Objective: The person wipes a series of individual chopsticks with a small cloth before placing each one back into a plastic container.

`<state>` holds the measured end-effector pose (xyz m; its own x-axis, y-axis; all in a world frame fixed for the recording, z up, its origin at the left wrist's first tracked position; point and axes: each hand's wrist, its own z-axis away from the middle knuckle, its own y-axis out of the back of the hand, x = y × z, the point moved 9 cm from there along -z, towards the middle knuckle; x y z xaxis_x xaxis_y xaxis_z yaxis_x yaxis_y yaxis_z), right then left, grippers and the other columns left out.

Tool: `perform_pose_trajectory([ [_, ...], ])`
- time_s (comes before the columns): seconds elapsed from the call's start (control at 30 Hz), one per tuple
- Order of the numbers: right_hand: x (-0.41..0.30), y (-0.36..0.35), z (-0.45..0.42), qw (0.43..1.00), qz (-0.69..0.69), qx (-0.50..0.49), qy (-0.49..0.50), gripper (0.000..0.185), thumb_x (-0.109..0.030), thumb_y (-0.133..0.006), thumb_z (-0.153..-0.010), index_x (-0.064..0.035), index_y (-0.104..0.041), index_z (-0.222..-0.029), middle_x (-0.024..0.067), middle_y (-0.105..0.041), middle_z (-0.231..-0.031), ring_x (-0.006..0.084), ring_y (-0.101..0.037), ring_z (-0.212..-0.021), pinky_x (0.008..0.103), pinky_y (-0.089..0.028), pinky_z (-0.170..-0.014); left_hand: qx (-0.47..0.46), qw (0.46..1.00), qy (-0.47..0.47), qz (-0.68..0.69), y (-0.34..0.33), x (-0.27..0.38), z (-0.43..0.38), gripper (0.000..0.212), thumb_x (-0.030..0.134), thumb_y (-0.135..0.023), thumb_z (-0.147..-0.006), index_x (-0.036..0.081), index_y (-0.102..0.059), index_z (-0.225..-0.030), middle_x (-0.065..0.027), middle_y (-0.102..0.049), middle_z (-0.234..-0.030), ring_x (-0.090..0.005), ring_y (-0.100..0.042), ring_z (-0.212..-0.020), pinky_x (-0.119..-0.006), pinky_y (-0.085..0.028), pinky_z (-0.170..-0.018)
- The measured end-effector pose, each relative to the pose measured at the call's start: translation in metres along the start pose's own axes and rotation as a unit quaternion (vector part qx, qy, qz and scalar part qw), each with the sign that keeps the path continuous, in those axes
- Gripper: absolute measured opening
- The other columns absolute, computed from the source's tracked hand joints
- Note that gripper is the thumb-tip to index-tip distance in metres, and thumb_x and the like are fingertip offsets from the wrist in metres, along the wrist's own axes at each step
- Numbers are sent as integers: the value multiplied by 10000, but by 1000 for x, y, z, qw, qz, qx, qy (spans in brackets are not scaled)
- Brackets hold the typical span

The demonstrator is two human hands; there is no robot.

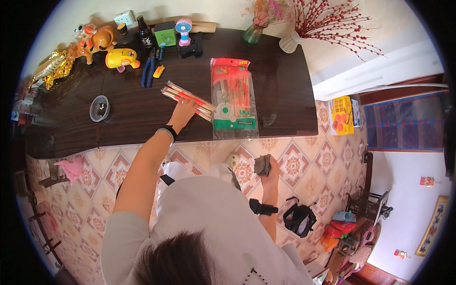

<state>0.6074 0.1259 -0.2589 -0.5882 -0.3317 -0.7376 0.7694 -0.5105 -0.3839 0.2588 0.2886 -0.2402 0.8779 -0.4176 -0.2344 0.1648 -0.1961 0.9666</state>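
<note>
My left hand [183,111] is over several thin wooden sticks in clear wrappers with red bands, apparently disposable chopsticks [183,93], its fingers curled onto them on the dark wooden tabletop [281,96]. The lower ends of these sticks reach the edge of a clear plastic packet [233,123] printed red and green. Similar sticks show inside that packet, which lies flat near the front edge. Off the table's front edge, my right hand [273,171] grips a crumpled grey-brown cloth [262,165].
Left of the sticks are blue-handled pliers [148,71], a yellow utility cutter [159,71] and a small plastic bowl [99,108]. Figurines [91,42], a dark bottle [144,34], a green box [165,34], a small fan [184,32] and vases [253,34] line the back. A backpack [300,218] lies on the floor.
</note>
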Motion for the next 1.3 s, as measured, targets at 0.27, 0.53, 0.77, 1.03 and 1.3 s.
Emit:
perform_pose_trajectory([
  [0.27,0,-11,0,1000,-17,-10,-1,187,-173,-483,-870,-21,-523,-971,113,-594,-941,224,-590,-857,359,-500,-752,20,999,-30,28,7,2,4,254,114,-522,-753,88,-546,-1005,-73,-505,-1000,-235,-502,-976,-403,-401,-892],
  [0.53,-6,-25,6,998,-33,-50,-12,256,-197,-480,-890,-11,-511,-1064,80,-584,-981,187,-572,-885,325,-482,-773,24,998,-43,45,4,8,2,241,121,-520,-758,92,-551,-995,-59,-528,-961,-227,-513,-960,-384,-412,-874],
  [0.77,-19,-60,13,989,-96,-106,-28,295,-223,-402,-920,-15,-517,-1095,99,-569,-1082,216,-545,-994,364,-441,-871,37,997,-60,40,-1,10,7,233,129,-519,-759,100,-559,-987,-48,-536,-959,-218,-518,-955,-369,-423,-843],
  [1.03,-15,-63,9,986,-141,-68,-49,299,-224,-363,-934,-24,-514,-1098,87,-573,-1061,217,-550,-971,362,-452,-843,-22,997,-74,5,-9,15,6,275,122,-487,-770,106,-536,-1040,-45,-530,-1024,-230,-487,-1012,-378,-394,-875],
  [1.3,-19,-53,7,990,-121,-44,-51,260,-235,-435,-913,-39,-536,-1050,63,-585,-1027,181,-549,-954,333,-445,-819,50,989,-43,132,45,-25,7,178,84,-508,-776,95,-533,-952,-64,-563,-946,-247,-539,-942,-422,-363,-900],
])
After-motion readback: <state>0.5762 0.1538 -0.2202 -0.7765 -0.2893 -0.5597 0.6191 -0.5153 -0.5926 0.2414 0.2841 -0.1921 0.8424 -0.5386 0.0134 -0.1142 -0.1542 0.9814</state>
